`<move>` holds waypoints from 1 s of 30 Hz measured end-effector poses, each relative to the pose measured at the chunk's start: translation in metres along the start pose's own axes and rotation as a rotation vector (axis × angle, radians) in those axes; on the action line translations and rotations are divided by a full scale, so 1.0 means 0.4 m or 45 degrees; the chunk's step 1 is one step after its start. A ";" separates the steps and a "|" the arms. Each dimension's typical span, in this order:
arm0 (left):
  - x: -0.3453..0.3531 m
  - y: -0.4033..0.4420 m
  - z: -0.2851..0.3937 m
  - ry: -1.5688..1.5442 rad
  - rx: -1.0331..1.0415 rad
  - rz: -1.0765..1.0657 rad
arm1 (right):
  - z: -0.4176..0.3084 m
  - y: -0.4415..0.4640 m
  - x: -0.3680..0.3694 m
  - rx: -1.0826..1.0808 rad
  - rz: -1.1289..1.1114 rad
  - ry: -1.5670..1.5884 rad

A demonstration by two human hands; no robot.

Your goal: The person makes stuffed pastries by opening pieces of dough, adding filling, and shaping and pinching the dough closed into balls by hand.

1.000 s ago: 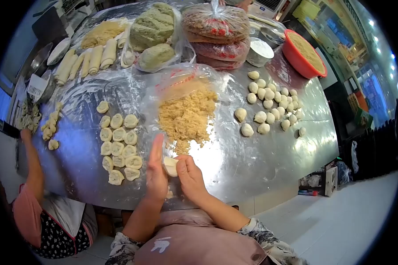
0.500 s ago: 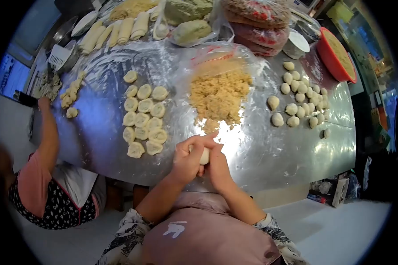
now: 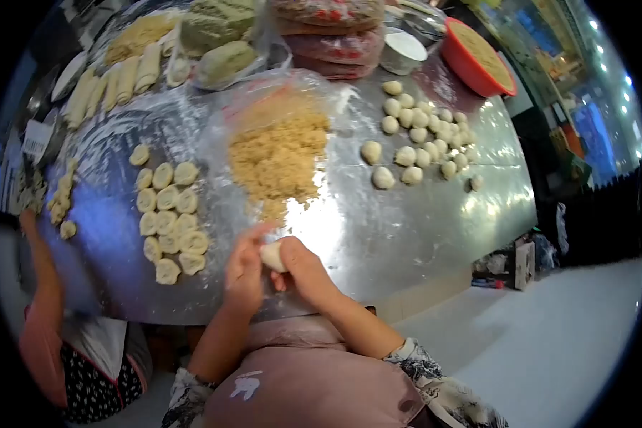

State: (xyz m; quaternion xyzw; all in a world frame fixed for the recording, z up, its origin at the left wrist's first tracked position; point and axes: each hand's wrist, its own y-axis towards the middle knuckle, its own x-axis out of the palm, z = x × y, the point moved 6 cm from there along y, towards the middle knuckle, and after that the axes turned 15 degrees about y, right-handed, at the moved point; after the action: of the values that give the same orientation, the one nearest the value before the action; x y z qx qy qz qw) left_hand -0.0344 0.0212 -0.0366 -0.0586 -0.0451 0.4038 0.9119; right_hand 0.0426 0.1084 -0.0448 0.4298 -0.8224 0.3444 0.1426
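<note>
A pale, smooth dough ball [image 3: 271, 257] sits between my two hands, just above the near edge of the metal table. My left hand [image 3: 245, 274] cups its left side, with one finger stretched forward. From the right, my right hand [image 3: 304, 267] grips the ball, its thumb against the top. Ahead of them a heap of crumbly yellow filling [image 3: 282, 153] lies on a clear plastic bag. Flattened dough rounds [image 3: 167, 221] stand in rows to the left. Many rounded dough balls [image 3: 421, 135] are grouped on the right.
Rolled dough logs [image 3: 125, 80], bagged green dough [image 3: 225, 63] and stacked red-printed bags [image 3: 328, 36] line the back. A white bowl [image 3: 403, 53] and a red basin [image 3: 478, 60] stand back right. A co-worker's arm [image 3: 46, 264] reaches over small dough pieces [image 3: 62, 196] at left.
The view has swung to the right, so the table's contents sit further left. My hands have parted slightly around the dough ball, showing more of it.
</note>
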 end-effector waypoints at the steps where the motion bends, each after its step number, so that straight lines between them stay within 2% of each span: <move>1: -0.024 -0.006 0.004 0.046 0.224 0.211 | -0.003 0.006 -0.037 0.000 0.067 0.155; 2: -0.061 -0.018 0.000 0.214 0.250 0.337 | -0.033 0.001 -0.094 0.013 0.182 0.368; 3: -0.115 -0.036 -0.001 0.387 0.275 0.468 | -0.087 -0.004 -0.144 -0.091 0.281 0.501; 4: -0.175 -0.058 0.001 0.563 0.298 0.605 | -0.124 0.014 -0.232 -0.350 0.162 0.586; 5: -0.227 -0.084 0.007 0.743 0.319 0.743 | -0.170 0.021 -0.312 -0.464 0.343 0.921; 6: -0.276 -0.116 0.024 1.061 0.265 0.932 | -0.231 0.014 -0.364 -0.586 0.279 0.826; 7: -0.315 -0.147 0.039 1.380 0.207 1.118 | -0.284 0.004 -0.397 -0.710 0.382 0.823; 8: -0.348 -0.167 0.024 1.461 0.105 1.218 | -0.321 -0.005 -0.415 -0.833 0.483 0.816; 10: -0.400 -0.199 -0.014 1.610 -0.108 1.418 | -0.318 0.011 -0.402 -0.793 0.553 0.667; 11: -0.417 -0.191 -0.050 1.672 -0.211 1.309 | -0.306 0.021 -0.390 -0.768 0.586 0.591; 13: -0.447 -0.188 -0.116 1.789 -0.429 1.095 | -0.244 0.036 -0.283 -0.544 0.489 0.213; 14: -0.427 -0.183 -0.097 1.768 -0.265 1.021 | -0.202 0.060 -0.235 -0.406 0.474 0.022; 15: -0.426 -0.179 -0.104 1.731 -0.016 1.017 | -0.146 0.091 -0.224 -0.508 0.370 -0.385; 17: -0.388 -0.169 -0.058 1.522 -0.047 0.968 | -0.138 0.087 -0.127 -0.657 0.304 -0.886; 18: -0.382 -0.168 -0.056 1.414 -0.026 0.986 | -0.140 0.086 -0.093 -0.581 0.279 -1.011; 19: -0.379 -0.171 -0.056 1.307 -0.004 1.001 | -0.139 0.091 -0.068 -0.706 0.233 -1.172; 21: -0.371 -0.178 -0.061 1.177 -0.158 0.961 | -0.124 0.101 -0.024 -0.971 0.147 -1.482; 23: -0.379 -0.187 -0.087 0.909 -0.078 1.020 | -0.103 0.125 -0.007 -0.908 0.089 -1.525; 25: -0.373 -0.183 -0.092 0.513 -0.138 0.968 | -0.097 0.140 0.026 -0.873 0.001 -1.630; 26: -0.366 -0.175 -0.088 0.313 -0.160 0.937 | -0.091 0.151 0.034 -0.882 -0.021 -1.544; 29: -0.320 -0.132 -0.062 -0.382 -0.208 0.614 | -0.070 0.189 0.030 -0.783 -0.099 -1.574; 30: -0.303 -0.119 -0.049 -0.471 -0.178 0.518 | -0.078 0.173 0.034 -0.806 -0.111 -1.575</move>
State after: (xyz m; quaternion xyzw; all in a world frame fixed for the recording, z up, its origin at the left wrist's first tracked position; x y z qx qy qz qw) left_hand -0.0780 -0.1018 -0.0533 -0.0543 -0.2257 0.5784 0.7820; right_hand -0.0232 0.1490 -0.0456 0.5174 -0.7955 -0.2261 -0.2199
